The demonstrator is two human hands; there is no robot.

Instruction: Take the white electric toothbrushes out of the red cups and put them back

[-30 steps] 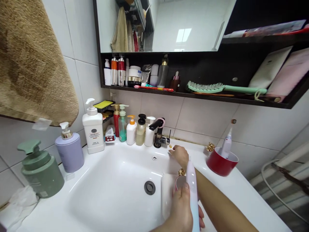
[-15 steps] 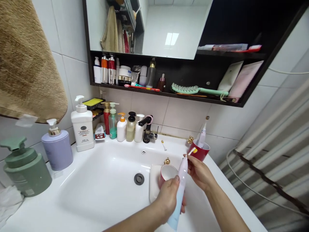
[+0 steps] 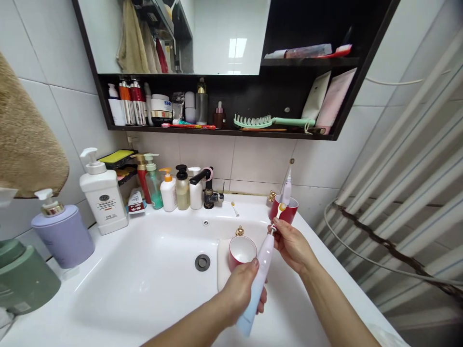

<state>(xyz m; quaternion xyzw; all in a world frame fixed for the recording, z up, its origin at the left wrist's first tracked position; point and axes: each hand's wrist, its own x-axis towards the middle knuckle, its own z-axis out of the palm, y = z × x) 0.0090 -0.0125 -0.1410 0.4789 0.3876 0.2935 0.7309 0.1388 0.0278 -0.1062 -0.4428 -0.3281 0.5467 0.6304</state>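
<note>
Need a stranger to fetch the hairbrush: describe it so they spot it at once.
Above the sink, find the dark shelf under the mirror. Towards its right end lies the hairbrush. Its mint-green bristles and long handle set it apart from the upright bottles to its left.

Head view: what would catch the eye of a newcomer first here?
The two hands over the white sink: the left hand grips a white-and-blue electric toothbrush, and the right hand pinches its top end. Just beyond the left hand stands a red cup, and a row of pump bottles lines the sink's back edge, left of the black tap.
</note>
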